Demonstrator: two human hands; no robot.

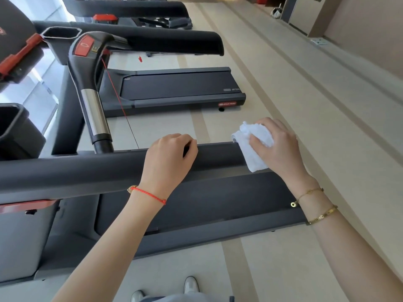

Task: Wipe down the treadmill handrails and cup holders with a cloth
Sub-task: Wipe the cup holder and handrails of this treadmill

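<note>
Right hand (277,147) grips a bunched white cloth (253,147) against the right end of the near dark handrail (87,171). Left hand (170,155) rests on the same rail, fingers (189,144) curled over its far edge. A second treadmill deck (174,88) lies beyond on the pale floor (305,105). Cup holder (61,33) at far left.

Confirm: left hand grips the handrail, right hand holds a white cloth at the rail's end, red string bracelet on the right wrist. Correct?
Not quite. In the head view the red string bracelet is on the left wrist; the right wrist carries gold bracelets. The rest stands: left hand grips the handrail, right hand holds the white cloth at the rail's end.
</note>
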